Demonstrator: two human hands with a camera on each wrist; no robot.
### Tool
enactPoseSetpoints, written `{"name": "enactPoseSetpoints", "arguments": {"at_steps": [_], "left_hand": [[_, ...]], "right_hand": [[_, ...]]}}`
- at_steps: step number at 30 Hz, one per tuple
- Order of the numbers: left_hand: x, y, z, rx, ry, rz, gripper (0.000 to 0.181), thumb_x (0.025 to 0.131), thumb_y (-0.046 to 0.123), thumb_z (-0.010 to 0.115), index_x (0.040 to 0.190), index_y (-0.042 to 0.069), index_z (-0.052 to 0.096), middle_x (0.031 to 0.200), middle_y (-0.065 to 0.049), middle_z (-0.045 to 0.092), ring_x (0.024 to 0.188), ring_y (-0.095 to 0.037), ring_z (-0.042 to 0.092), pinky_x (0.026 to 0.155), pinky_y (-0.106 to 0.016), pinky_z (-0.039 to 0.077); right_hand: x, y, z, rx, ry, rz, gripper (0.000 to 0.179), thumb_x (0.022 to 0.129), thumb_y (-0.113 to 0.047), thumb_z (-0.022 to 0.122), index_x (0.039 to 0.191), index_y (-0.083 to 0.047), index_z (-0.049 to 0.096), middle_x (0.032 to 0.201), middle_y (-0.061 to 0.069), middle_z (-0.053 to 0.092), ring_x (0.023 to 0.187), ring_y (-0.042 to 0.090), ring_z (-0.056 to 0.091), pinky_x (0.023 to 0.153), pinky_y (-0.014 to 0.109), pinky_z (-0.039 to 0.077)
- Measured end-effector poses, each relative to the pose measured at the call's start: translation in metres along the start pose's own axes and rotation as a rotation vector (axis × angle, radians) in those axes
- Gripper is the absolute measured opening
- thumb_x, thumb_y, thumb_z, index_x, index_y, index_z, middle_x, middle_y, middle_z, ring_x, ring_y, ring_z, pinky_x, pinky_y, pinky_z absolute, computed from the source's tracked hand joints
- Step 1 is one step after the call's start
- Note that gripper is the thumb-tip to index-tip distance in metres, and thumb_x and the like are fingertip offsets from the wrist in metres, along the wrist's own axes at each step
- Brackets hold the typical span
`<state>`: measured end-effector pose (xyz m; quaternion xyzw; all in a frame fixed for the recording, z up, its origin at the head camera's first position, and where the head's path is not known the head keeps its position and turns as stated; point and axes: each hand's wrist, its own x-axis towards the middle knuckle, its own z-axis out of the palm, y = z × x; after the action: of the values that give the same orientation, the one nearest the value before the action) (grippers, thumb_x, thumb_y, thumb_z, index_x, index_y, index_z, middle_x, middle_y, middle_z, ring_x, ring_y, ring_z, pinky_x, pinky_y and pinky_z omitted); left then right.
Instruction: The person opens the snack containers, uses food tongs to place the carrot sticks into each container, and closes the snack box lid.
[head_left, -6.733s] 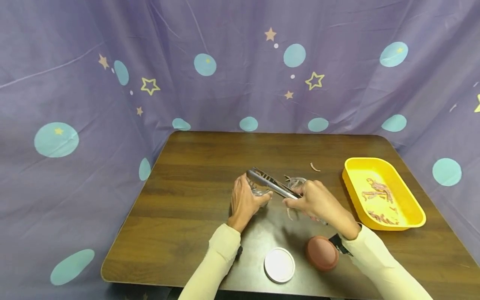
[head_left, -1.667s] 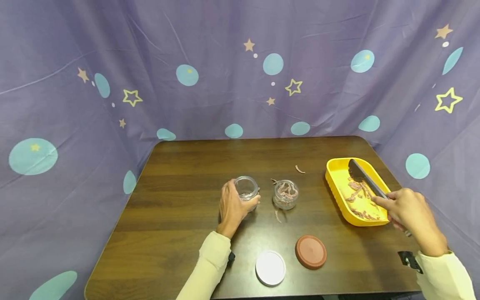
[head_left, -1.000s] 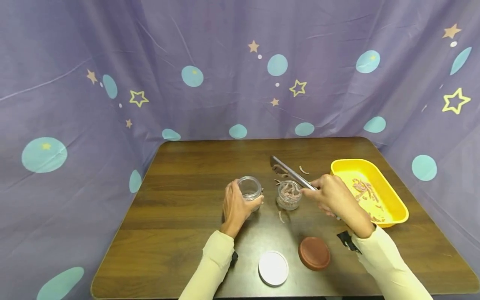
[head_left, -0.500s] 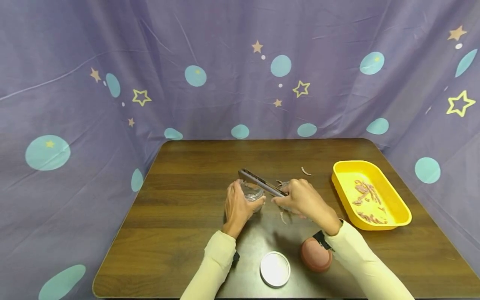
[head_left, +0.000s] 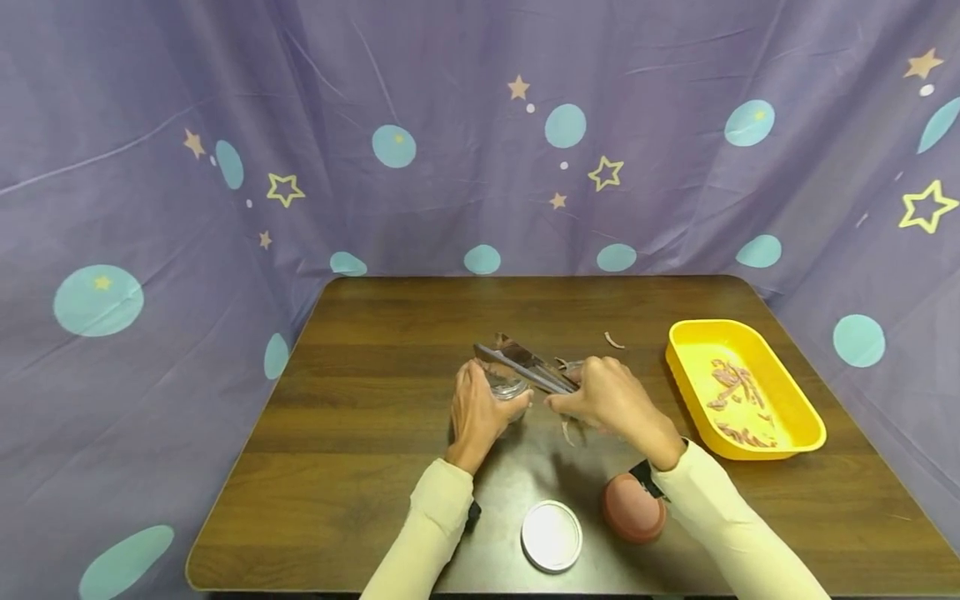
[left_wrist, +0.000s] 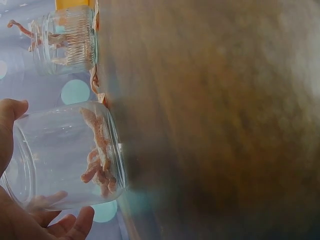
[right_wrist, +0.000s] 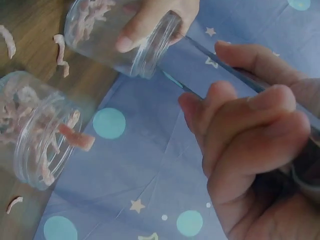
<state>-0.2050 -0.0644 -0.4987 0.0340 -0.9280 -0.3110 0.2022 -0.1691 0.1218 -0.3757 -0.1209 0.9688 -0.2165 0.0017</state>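
My left hand [head_left: 480, 412] grips a clear glass jar [left_wrist: 55, 135] on the table, thumb and fingers round its upper part. Several pinkish-brown strips [left_wrist: 102, 155], like shredded meat, lie at its bottom. With my right hand [head_left: 618, 404] I hold metal tongs [head_left: 528, 371], their tips over that jar's mouth and their arms spread apart. The right wrist view shows the tips at the jar's rim. A second glass jar [right_wrist: 35, 130], well filled with strips, stands to the right, one strip poking past its rim; in the head view my right hand mostly hides it.
A yellow tray [head_left: 787, 400] with more strips stands on the right. Near the front edge lie a white lid [head_left: 552, 537] and a reddish-brown lid [head_left: 633, 508], the latter partly under my right wrist. Stray strips [head_left: 614, 340] lie around the second jar on the wooden table [head_left: 337, 483].
My right hand has brought the tongs, with strips in them, from the yellow tray leftward to the held jar. Their arms have since spread apart. My left hand stays on the jar.
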Motion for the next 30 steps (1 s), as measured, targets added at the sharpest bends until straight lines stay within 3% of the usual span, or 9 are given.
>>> {"name": "enactPoseSetpoints", "arguments": {"at_steps": [5,12,16,20,26,30], "left_hand": [[0.000,0.001,0.003,-0.039,0.022,0.024,0.096,0.052,0.060,0.078,0.125,0.008,0.044,0.123,-0.013,0.052,0.113,-0.026,0.051,0.091,-0.040,0.047],[0.003,0.000,0.004,-0.072,0.022,0.016,0.095,0.052,0.059,0.079,0.125,0.008,0.045,0.123,-0.013,0.051,0.113,-0.027,0.051,0.091,-0.041,0.047],[0.002,-0.002,0.005,-0.078,0.022,0.005,0.094,0.051,0.059,0.079,0.124,0.010,0.046,0.123,-0.012,0.051,0.114,-0.026,0.050,0.093,-0.040,0.046],[0.002,-0.002,0.003,-0.087,0.037,0.006,0.094,0.051,0.058,0.080,0.124,0.009,0.046,0.122,-0.013,0.053,0.114,-0.027,0.051,0.092,-0.041,0.046],[0.002,-0.002,0.005,-0.087,0.034,0.017,0.094,0.051,0.057,0.080,0.124,0.009,0.046,0.122,-0.013,0.053,0.112,-0.026,0.052,0.089,-0.041,0.047],[0.003,-0.002,0.006,-0.098,0.041,0.017,0.094,0.050,0.056,0.081,0.123,0.009,0.046,0.121,-0.012,0.054,0.111,-0.026,0.052,0.089,-0.041,0.048]], "right_hand": [[-0.004,0.014,-0.007,0.006,0.021,0.064,0.035,0.067,-0.046,0.069,0.050,-0.020,0.051,0.044,-0.009,0.041,0.044,0.012,0.041,0.039,0.028,0.030],[-0.016,0.048,-0.021,0.103,0.033,0.141,0.029,0.074,-0.044,0.068,0.067,-0.017,0.062,0.039,-0.007,0.040,0.031,0.010,0.041,0.034,0.026,0.031],[-0.029,0.073,-0.029,0.142,0.017,0.216,0.039,0.075,-0.051,0.067,0.070,-0.012,0.061,0.043,-0.004,0.043,0.033,0.012,0.044,0.034,0.026,0.034],[-0.043,0.107,-0.042,0.090,0.053,0.270,0.055,0.072,-0.064,0.063,0.066,-0.009,0.056,0.046,-0.001,0.047,0.039,0.015,0.047,0.038,0.028,0.037],[-0.074,0.159,-0.069,0.004,0.078,0.435,0.070,0.075,-0.071,0.052,0.085,-0.003,0.062,0.043,-0.002,0.053,0.044,0.018,0.051,0.042,0.030,0.038],[-0.087,0.179,-0.076,-0.013,0.091,0.483,0.070,0.076,-0.073,0.048,0.071,-0.004,0.058,0.042,-0.001,0.051,0.045,0.020,0.050,0.042,0.031,0.036]]}}
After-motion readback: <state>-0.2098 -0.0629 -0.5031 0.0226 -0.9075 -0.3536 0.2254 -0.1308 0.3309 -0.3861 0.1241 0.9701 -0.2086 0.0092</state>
